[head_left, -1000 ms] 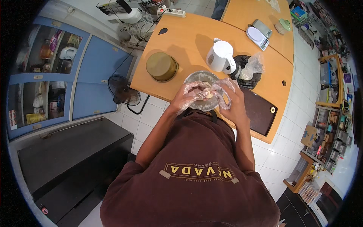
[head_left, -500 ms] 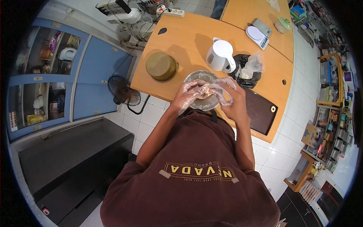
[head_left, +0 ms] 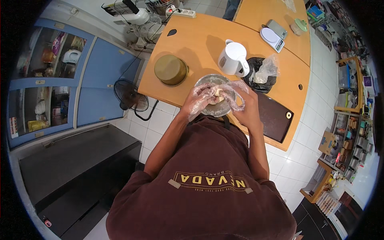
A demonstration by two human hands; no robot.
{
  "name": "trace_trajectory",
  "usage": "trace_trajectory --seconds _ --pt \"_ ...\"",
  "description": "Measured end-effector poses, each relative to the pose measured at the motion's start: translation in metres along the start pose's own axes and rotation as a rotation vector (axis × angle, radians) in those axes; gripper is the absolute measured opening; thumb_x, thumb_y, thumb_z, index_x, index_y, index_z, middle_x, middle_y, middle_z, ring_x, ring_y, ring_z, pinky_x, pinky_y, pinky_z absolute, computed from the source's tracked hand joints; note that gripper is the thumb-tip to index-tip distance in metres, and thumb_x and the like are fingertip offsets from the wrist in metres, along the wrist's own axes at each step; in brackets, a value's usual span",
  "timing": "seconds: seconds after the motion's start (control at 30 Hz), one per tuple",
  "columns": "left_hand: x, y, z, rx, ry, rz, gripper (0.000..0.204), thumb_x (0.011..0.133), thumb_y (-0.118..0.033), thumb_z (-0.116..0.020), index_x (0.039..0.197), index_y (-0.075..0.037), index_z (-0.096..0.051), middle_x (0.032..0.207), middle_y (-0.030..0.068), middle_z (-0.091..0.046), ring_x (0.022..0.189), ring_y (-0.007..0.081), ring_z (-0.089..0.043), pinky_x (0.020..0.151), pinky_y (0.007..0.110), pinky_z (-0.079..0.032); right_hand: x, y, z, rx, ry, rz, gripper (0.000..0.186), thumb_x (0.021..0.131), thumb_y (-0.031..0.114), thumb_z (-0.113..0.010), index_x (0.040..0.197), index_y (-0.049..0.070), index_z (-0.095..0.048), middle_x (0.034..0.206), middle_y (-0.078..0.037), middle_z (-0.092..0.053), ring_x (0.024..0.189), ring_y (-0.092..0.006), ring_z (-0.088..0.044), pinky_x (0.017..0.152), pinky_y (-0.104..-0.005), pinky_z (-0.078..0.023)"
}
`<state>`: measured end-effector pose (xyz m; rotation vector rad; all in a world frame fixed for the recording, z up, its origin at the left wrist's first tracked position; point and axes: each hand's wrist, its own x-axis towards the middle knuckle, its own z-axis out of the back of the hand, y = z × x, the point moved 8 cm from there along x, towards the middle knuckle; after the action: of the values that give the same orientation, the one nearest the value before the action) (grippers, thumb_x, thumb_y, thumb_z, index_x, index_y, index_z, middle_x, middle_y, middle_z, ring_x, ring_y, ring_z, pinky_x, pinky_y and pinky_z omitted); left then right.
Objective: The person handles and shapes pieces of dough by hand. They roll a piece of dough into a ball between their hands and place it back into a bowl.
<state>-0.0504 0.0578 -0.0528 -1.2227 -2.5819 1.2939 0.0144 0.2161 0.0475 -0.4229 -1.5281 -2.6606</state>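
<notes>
Over a steel bowl (head_left: 214, 110) dusted with white powder, my flour-coated left hand (head_left: 199, 100) and right hand (head_left: 242, 98) pinch a small pale lump of dough (head_left: 217, 92) between their fingers, partly hiding it. To the right lies a dark rectangular tray (head_left: 272, 118) with a small pale ring of dough (head_left: 288, 115) at its right end. Just beyond the bowl are a white electric kettle (head_left: 235, 56) and a black plastic bag (head_left: 254, 64) with a clear bag of white stuff (head_left: 266, 72) on it.
A gold-coloured pot (head_left: 168, 69) sits left on the wooden table (head_left: 192, 36). Farther back are kitchen scales (head_left: 271, 38), a green-lidded container (head_left: 299, 27), a power strip (head_left: 184, 13) and a person's leg (head_left: 231, 10). A fan (head_left: 128, 96) and blue cabinet (head_left: 100, 80) stand left, cluttered shelves (head_left: 344, 144) right.
My fingers have shifted slightly around the dough, with the right ones moving a little over it toward the left. The objects on the table have not moved.
</notes>
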Motion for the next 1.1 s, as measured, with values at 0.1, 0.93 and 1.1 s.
trace_trajectory --seconds 0.1,0.93,1.1 --pt "-0.001 -0.003 -0.005 0.048 0.052 -0.027 0.036 0.099 -0.009 -0.07 0.13 0.005 -0.058 0.127 0.0135 -0.064 0.116 0.0234 -0.065 0.098 0.039 -0.056 -0.001 0.003 0.0 -0.033 -0.021 0.041 0.064 0.062 -0.004 -0.078 0.125 -0.001 -0.067 0.127 -0.027 -0.065 0.122 -0.044 -0.061 0.104 -0.047 -0.049" --pt "-0.005 -0.007 -0.014 0.088 0.06 -0.061 0.038 0.096 -0.004 -0.071 0.13 0.006 -0.057 0.124 0.0147 -0.067 0.116 0.0235 -0.067 0.102 0.038 -0.057 0.002 0.012 0.002 -0.01 -0.076 0.117 0.046 0.074 -0.001 -0.08 0.118 -0.002 -0.071 0.117 -0.024 -0.07 0.11 -0.0416 -0.069 0.096 -0.0442 -0.054" --pt "-0.004 -0.007 -0.022 -0.068 0.076 -0.029 0.034 0.096 -0.003 -0.07 0.127 0.007 -0.058 0.124 0.016 -0.066 0.115 0.0247 -0.067 0.103 0.04 -0.056 0.002 0.017 0.005 0.013 -0.058 0.11 0.049 0.071 -0.003 -0.079 0.119 -0.001 -0.071 0.122 -0.025 -0.069 0.114 -0.0423 -0.068 0.099 -0.0443 -0.053"
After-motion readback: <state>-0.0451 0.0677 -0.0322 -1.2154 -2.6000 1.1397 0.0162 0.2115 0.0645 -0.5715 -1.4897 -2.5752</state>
